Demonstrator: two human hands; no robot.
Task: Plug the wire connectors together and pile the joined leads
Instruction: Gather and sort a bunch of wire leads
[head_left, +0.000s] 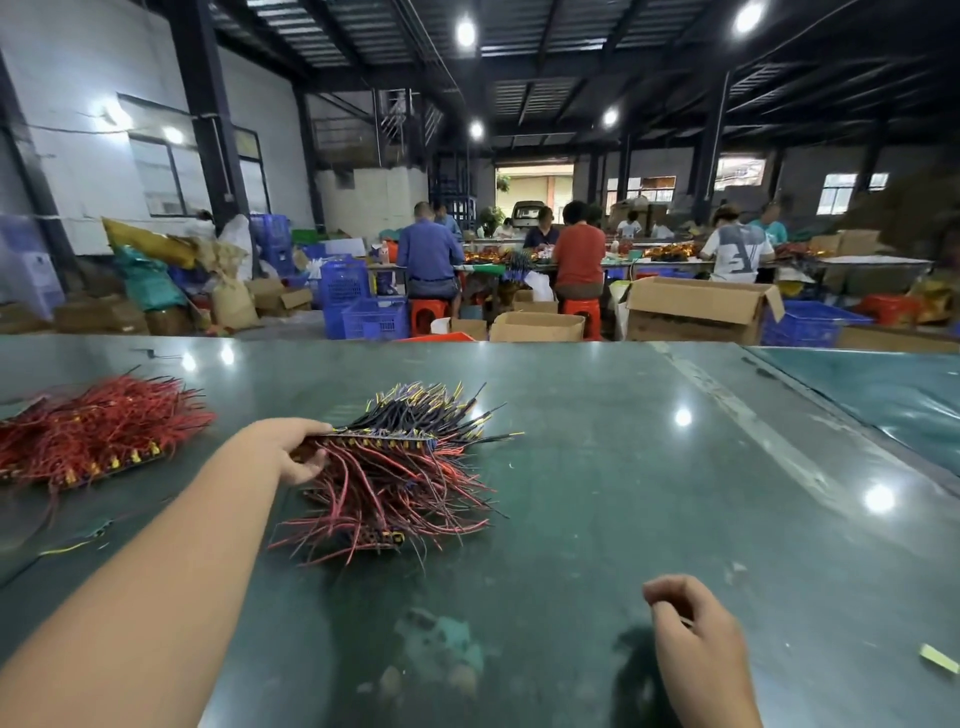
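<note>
Lower right of the frame, the right hand (693, 642) hangs above the green table (597, 519), fingers curled inward; whether they pinch anything is too blurred to tell, and the wrist is cut off by the bottom edge. Bare tabletop spreads around it, with a small yellow-green scrap (937, 659) near the right edge. From the lower left corner the left forearm reaches to the frame's centre, where the left hand (296, 449) grips the left end of a row of joined leads (384, 442), thumb under and fingers over, their tips hidden among the wires. That row sits on top of the pile of joined leads (384, 499), red strands toward the camera, dark yellow-tipped ones away. At the left edge a heap of red leads (93, 428) is partly cropped. Open table runs right of the pile to a seam. Beyond the far edge, seated workers (579, 254), cardboard boxes (696, 306) and blue crates (363, 306) appear soft and indistinct.
</note>
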